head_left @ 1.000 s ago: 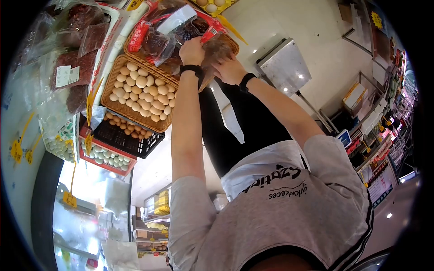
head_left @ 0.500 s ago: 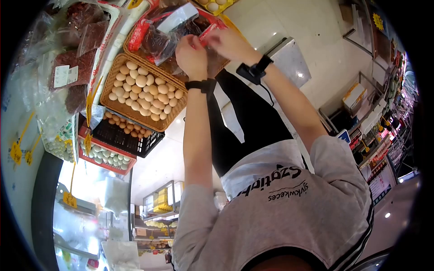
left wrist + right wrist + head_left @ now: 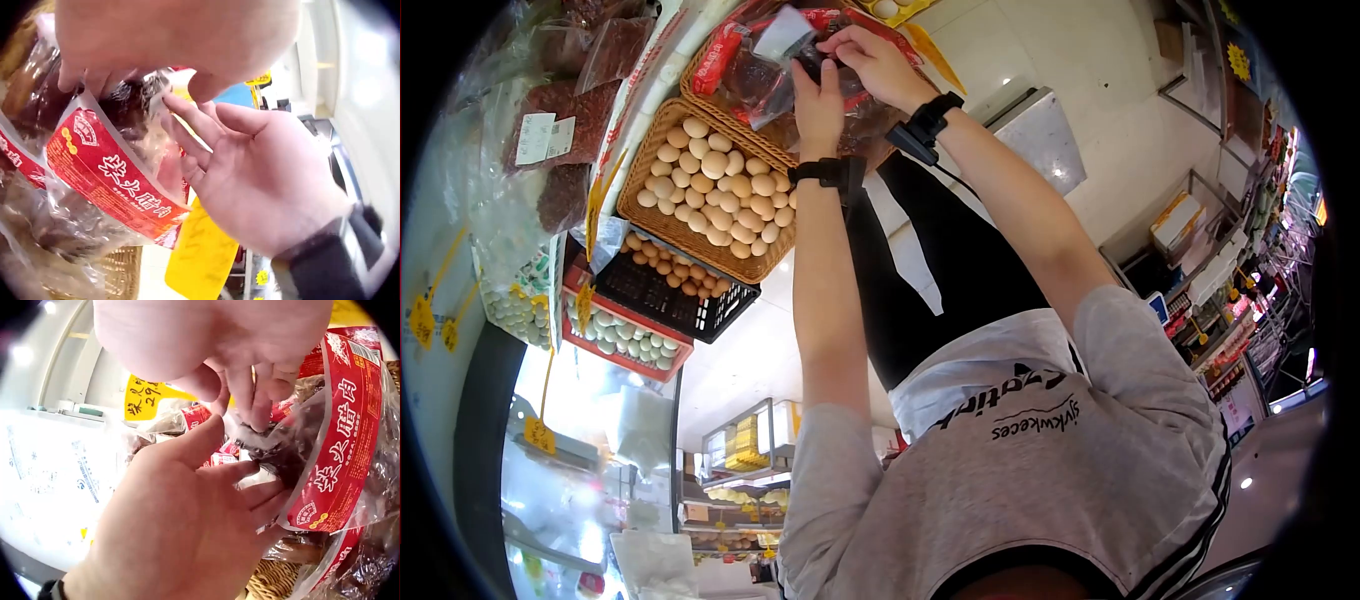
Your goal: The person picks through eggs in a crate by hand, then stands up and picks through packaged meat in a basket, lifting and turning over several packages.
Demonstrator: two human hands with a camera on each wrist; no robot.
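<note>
In the head view both hands are over a wicker basket [image 3: 700, 90] of clear plastic bags of dark cured meat with red printed labels. My left hand [image 3: 818, 108] holds a bag of cured meat [image 3: 119, 175], its fingertips at the bag's upper edge in the left wrist view. Opposite it, my right hand [image 3: 882, 70] pinches the clear plastic of the bag near its top, thumb against fingers in the right wrist view. A white label [image 3: 784, 35] lies on the bags just beyond the fingers. Parts of the fingertips are hidden by plastic.
A wicker basket of brown eggs [image 3: 730, 190] adjoins the meat basket. Beyond it stand a black crate [image 3: 730, 312] and a red crate [image 3: 675, 368] of eggs. Bagged meat [image 3: 570, 110] lies at left. A yellow price tag [image 3: 200, 256] stands beside the bags; a metal platform [image 3: 1040, 140] is at right.
Both hands have moved from the basket's near side up toward the white label, the right hand lifting first. The white label has shifted and tilted. The bags around the fingers have been pulled about.
</note>
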